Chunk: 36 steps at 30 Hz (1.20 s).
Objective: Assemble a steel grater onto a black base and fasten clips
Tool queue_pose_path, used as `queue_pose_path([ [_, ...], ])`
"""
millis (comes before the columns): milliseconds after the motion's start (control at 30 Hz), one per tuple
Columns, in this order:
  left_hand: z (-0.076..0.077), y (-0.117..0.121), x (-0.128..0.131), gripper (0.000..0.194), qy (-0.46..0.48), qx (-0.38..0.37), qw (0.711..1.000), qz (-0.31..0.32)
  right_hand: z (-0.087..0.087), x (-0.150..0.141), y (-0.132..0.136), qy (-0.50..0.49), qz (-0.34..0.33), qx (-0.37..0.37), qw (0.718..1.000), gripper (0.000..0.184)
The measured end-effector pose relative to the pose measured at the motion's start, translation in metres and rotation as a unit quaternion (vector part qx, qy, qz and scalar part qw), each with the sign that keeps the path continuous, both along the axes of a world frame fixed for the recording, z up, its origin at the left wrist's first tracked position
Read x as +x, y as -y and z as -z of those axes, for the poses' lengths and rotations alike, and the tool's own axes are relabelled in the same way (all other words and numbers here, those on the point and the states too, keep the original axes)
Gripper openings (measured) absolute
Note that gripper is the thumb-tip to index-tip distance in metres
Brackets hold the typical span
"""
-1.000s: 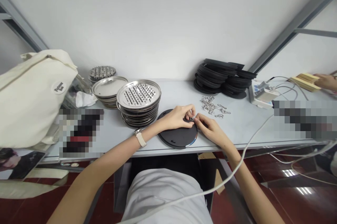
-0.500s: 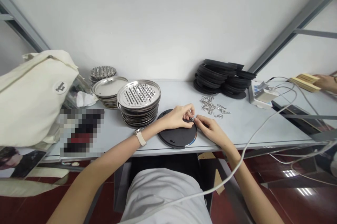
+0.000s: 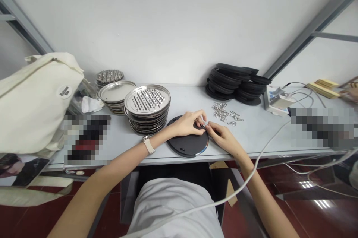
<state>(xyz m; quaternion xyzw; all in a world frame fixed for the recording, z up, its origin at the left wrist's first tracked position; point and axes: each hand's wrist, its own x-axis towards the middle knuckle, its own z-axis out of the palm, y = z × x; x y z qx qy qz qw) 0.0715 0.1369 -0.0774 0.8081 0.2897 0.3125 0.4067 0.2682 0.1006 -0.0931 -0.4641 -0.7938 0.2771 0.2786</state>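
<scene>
A flat black round disc (image 3: 188, 144) with small slots and a coloured strip along its edge lies near the table's front. My left hand (image 3: 192, 124) rests over its upper side, fingers curled in a pinch. From the right, my right hand (image 3: 222, 137) meets it at the disc's edge, thumb and forefinger pressed together. Between the fingertips of both hands shows a small silver metal clasp (image 3: 203, 126), its exact shape mostly hidden. Beyond the hands lies a loose pile of similar metal clasps (image 3: 220, 110).
Left stand stacks of metal grater discs (image 3: 147, 100) and plain metal lids (image 3: 117, 92), beside a cream bag (image 3: 41, 104). Black discs (image 3: 229, 79) are stacked at the back right. A power strip (image 3: 276, 100) sits right; a white cable (image 3: 251, 173) crosses my right arm.
My hands hold nearly the same pose at the disc's edge, with only slight finger movement. At far right, another person's hand has drawn away from the yellow pieces.
</scene>
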Motion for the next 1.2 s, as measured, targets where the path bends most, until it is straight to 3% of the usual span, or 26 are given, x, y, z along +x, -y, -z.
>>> queue_pose_path([
  [400,-0.003,0.002,-0.001,0.034,-0.027,0.014,1.0,-0.003,0.0,0.0,0.001,-0.016,0.014,0.0,1.0,0.036],
  [500,-0.007,0.007,-0.001,0.029,-0.077,0.09,0.993,-0.011,0.0,0.001,0.001,-0.013,0.002,0.002,1.0,0.035],
  [633,-0.014,0.014,-0.003,0.024,-0.186,0.23,0.954,-0.041,0.002,0.002,0.0,-0.005,-0.006,-0.001,1.0,0.035],
  [733,-0.016,0.015,-0.006,0.022,-0.236,0.274,0.932,-0.037,0.002,0.002,-0.001,-0.001,-0.005,-0.001,1.0,0.036],
  [1200,-0.015,0.012,-0.008,0.021,-0.247,0.277,0.929,-0.016,-0.002,-0.002,0.001,0.0,0.003,0.0,1.0,0.037],
])
